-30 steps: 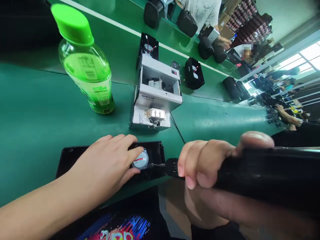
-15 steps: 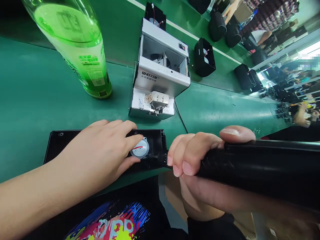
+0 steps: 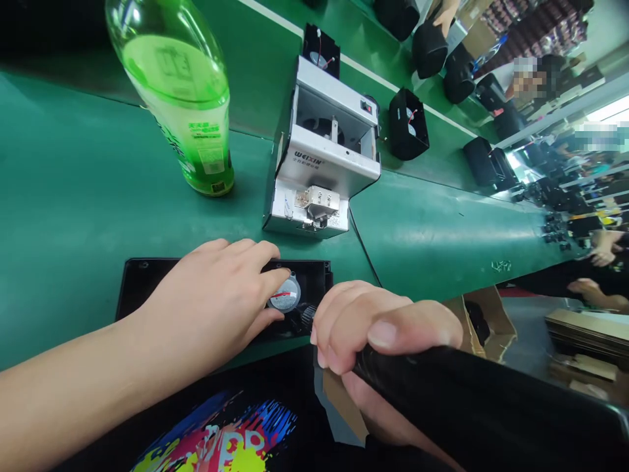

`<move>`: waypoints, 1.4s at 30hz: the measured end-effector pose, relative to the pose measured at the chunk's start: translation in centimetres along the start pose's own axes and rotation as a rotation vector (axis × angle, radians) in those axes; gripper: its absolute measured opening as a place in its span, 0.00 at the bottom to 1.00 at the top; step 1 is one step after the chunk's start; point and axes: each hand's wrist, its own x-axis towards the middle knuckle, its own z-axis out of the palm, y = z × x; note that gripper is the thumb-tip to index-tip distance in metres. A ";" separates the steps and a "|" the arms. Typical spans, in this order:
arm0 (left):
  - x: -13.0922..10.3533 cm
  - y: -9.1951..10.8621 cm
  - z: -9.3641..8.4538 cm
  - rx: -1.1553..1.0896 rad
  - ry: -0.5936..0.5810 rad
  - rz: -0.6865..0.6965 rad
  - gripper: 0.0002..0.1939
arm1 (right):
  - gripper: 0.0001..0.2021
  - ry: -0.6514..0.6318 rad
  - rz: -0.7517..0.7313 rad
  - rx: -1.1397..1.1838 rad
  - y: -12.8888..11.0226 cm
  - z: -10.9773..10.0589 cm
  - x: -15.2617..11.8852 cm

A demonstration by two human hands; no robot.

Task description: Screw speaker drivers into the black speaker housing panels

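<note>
My left hand [image 3: 226, 288] reaches over a long black plastic housing [image 3: 157, 269] on the green bench. Its thumb and index finger close around a round silver speaker [image 3: 286, 296] inside, which has a red wire; the other fingers rest near the housing's far edge. Wrapped round a thick black electric screwdriver [image 3: 481, 387] is my right hand [image 3: 363, 321]. The screwdriver's ribbed nose [image 3: 308, 316] points into the housing, just right of the speaker. Its tip and any screw there are too dark to make out.
A silver WEIXIN machine [image 3: 324, 157] stands beyond the housing, with a green drink bottle [image 3: 196, 124] to its left. Black housings with speakers [image 3: 410, 124] sit further back. Small loose pieces [image 3: 501, 265] lie at right, near a cardboard box [image 3: 498, 321]. People are in the background.
The screwdriver's back end has swung lower, and its nose has moved left, closer to the speaker. My left hand keeps its hold. The whole view has shifted slightly.
</note>
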 end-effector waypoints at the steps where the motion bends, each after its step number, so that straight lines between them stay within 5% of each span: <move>1: 0.0 0.0 0.0 -0.004 -0.004 -0.003 0.21 | 0.14 0.025 -0.048 0.017 0.1 0.1 0.0; 10: 0.0 0.1 -0.1 0.026 -0.017 -0.007 0.21 | 0.13 0.131 -0.044 0.064 0.4 0.5 -0.7; 20: -0.3 0.1 0.0 0.059 0.211 0.095 0.23 | 0.17 -0.058 -0.147 -0.055 0.8 -0.3 -1.4; 27: -0.3 0.2 0.0 0.084 0.213 0.090 0.22 | 0.15 0.061 -0.108 -0.017 1.0 0.1 -1.7; 32: -0.5 0.0 0.3 0.084 0.215 0.099 0.23 | 0.11 0.166 -0.412 0.096 3.8 1.8 -1.2; 34: -0.6 -0.1 0.4 0.080 0.231 0.113 0.22 | 0.12 0.211 -0.398 0.120 4.0 2.1 -1.1; 38: -1.2 0.4 0.1 0.088 0.326 0.143 0.12 | 0.31 0.239 -0.171 0.149 1.1 0.8 0.6; 42: -2.8 1.9 0.0 0.135 0.393 0.147 0.21 | 0.30 0.232 -0.290 0.164 -2.3 -0.9 6.7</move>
